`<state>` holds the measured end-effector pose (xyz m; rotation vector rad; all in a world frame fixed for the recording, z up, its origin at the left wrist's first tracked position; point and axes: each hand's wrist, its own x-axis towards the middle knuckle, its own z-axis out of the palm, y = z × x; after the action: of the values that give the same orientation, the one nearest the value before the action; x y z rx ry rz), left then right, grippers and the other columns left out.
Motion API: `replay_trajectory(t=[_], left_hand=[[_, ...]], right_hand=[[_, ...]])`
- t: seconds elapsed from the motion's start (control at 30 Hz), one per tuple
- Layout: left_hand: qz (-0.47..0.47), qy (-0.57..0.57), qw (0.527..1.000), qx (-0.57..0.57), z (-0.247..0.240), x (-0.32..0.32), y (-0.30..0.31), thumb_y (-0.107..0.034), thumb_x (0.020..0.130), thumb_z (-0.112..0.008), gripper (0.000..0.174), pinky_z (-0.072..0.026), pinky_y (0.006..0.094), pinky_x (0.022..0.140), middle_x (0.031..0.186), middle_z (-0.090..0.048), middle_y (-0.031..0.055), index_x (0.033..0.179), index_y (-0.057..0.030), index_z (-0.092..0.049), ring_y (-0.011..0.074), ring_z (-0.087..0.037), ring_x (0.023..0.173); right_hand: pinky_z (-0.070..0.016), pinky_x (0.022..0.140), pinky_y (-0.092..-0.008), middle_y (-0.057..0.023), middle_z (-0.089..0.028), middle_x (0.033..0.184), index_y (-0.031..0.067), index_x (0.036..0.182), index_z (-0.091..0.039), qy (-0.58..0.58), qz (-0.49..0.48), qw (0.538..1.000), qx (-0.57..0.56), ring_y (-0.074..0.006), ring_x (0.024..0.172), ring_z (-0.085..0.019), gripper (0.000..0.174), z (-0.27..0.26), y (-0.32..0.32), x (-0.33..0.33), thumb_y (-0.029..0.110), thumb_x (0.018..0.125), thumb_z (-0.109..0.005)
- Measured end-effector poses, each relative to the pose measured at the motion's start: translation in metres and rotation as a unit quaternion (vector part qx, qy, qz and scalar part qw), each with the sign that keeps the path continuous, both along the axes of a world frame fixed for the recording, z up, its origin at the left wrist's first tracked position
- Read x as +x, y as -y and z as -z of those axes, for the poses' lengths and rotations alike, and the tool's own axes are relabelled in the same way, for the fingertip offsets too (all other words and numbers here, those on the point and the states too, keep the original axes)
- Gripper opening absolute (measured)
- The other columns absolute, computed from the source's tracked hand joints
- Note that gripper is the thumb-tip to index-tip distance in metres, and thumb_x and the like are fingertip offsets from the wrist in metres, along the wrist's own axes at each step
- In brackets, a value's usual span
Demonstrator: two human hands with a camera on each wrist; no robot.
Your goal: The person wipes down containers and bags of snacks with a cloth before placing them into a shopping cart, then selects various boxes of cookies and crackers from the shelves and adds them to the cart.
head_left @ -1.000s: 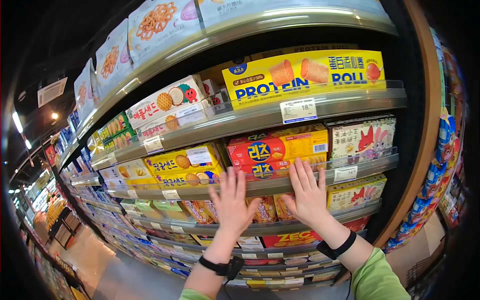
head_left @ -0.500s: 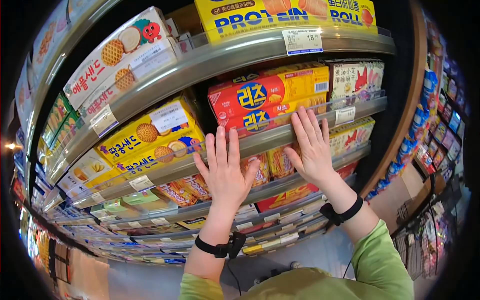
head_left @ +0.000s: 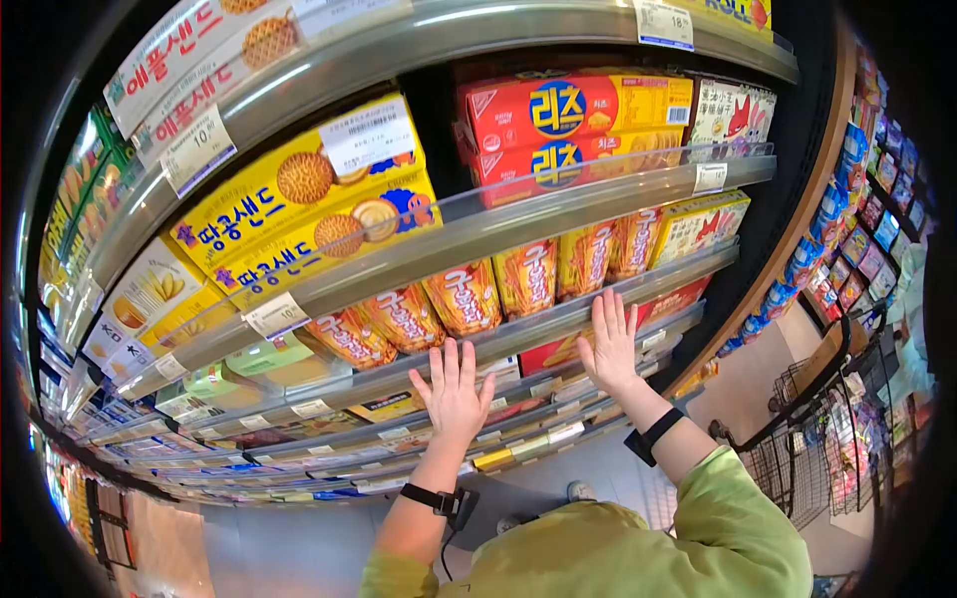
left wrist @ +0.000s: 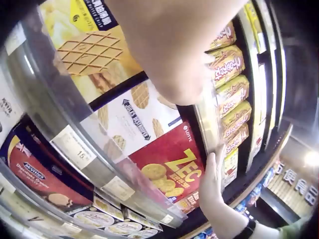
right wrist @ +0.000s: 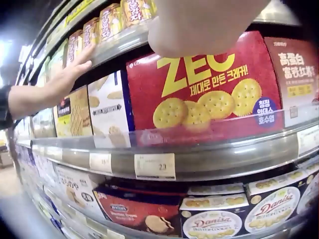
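Observation:
My left hand (head_left: 456, 394) is spread, fingers straight, with its fingertips at the clear front strip of the shelf that carries a row of orange-and-yellow snack packs (head_left: 464, 297). Further right along the same shelf front, my right hand (head_left: 611, 347) is also spread, fingers pointing up at the strip. Neither hand holds anything. Just below that strip, a red cracker box (right wrist: 199, 107) marked ZEC shows large in the right wrist view, under the blurred right palm. One shelf up stand red-and-yellow cracker boxes (head_left: 558, 110).
Yellow biscuit boxes (head_left: 299, 189) stack on the left of the upper shelf. Price tags (head_left: 276, 316) hang along the shelf edges. Blue snack bags (head_left: 797, 264) line the shelf unit's right end. A wire cart (head_left: 788, 468) stands at the lower right. Blue-and-white butter cookie boxes (right wrist: 214, 219) sit lower down.
Both hands have moved down from the shelf edge under the red-and-yellow cracker boxes to the edge below the snack packs. The head view has tilted downward. Both hands stay spread.

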<state>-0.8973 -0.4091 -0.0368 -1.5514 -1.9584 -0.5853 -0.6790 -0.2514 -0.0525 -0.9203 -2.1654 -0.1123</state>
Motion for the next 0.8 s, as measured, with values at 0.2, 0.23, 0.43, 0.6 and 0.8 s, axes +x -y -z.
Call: replay_trajectory(t=[0.2,0.23,0.43,0.6,0.8], left_hand=[[0.017,0.050,0.997,-0.056,0.082,0.004,0.041,-0.038,0.084,-0.058,0.057,-0.0069,0.0693,0.101,0.141,-0.030,0.0240,0.131,-0.0084,-0.044,0.0432,-0.023,0.132],[0.026,0.065,0.992,-0.101,0.088,0.006,0.044,-0.038,0.084,-0.058,0.058,-0.0084,0.0691,0.101,0.142,-0.030,0.0224,0.132,-0.0100,-0.043,0.0418,-0.023,0.133],[-0.035,0.068,0.976,-0.203,0.131,-0.003,0.041,-0.038,0.079,-0.059,0.067,-0.0083,0.0696,0.103,0.145,-0.029,0.0122,0.138,-0.0154,-0.038,0.0345,-0.025,0.134],[-0.043,0.078,0.967,-0.240,0.130,-0.002,0.042,-0.034,0.074,-0.061,0.070,-0.0073,0.0706,0.102,0.142,-0.032,0.0130,0.137,-0.0157,-0.038,0.0360,-0.024,0.133],[-0.083,0.075,0.953,-0.282,0.114,0.012,0.039,-0.043,0.079,-0.064,0.074,-0.0189,0.0633,0.105,0.144,-0.033,0.0156,0.140,-0.0124,-0.035,0.0345,-0.028,0.134]], right_hand=[[-0.0099,0.109,-0.0577,-0.0167,-0.020,0.149,0.0057,0.143,-0.024,0.045,-0.042,0.998,0.002,-0.0347,0.139,-0.017,0.072,0.076,0.028,0.013,0.030,0.083,-0.057],[-0.0099,0.109,-0.0577,-0.0167,-0.020,0.149,0.0057,0.143,-0.024,0.048,-0.041,0.998,0.000,-0.0347,0.139,-0.017,0.072,0.090,0.031,0.013,0.030,0.083,-0.057],[-0.0158,0.107,-0.0609,-0.0120,-0.020,0.150,0.0107,0.145,-0.022,0.173,-0.042,0.967,-0.182,-0.0320,0.139,-0.016,0.071,0.128,0.038,0.009,0.039,0.086,-0.053],[-0.0154,0.106,-0.0624,-0.0151,-0.022,0.149,0.0083,0.143,-0.026,0.167,-0.051,0.967,-0.185,-0.0353,0.138,-0.017,0.070,0.132,0.039,0.011,0.042,0.087,-0.051],[-0.0156,0.105,-0.0629,-0.0174,-0.023,0.148,0.0056,0.142,-0.028,0.166,-0.055,0.971,-0.164,-0.0372,0.138,-0.017,0.074,0.138,0.036,0.010,0.046,0.085,-0.052]])
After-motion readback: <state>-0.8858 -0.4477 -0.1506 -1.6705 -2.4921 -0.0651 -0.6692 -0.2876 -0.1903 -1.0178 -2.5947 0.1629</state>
